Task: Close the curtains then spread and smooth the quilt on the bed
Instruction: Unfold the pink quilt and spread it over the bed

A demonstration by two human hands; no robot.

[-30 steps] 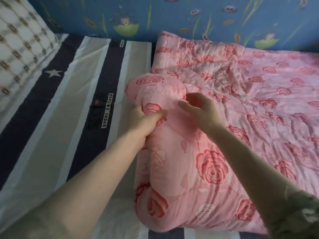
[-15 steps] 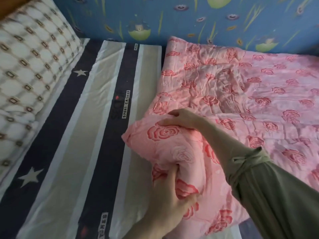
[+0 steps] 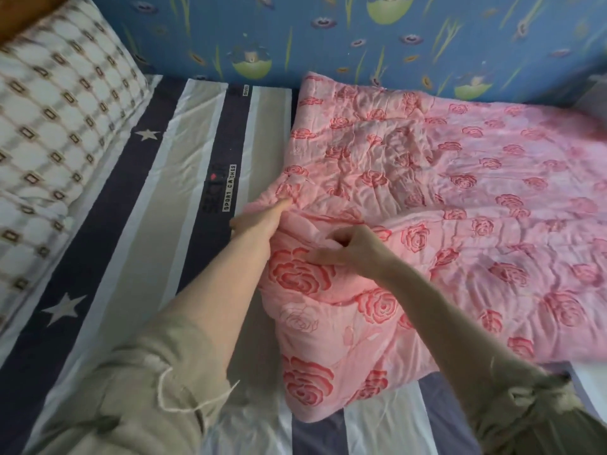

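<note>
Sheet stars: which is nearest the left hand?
The far star, on the dark stripe nearer the blue wall, is closest to the left hand; the other star lies back toward the camera.

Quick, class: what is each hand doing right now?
Left hand: fingers hidden in the quilt fold; cannot tell.
Right hand: closed, pinching the quilt.

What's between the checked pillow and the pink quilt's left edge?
Striped bedsheet, seen in the head view; the left hand reaches across it to the quilt.
</note>
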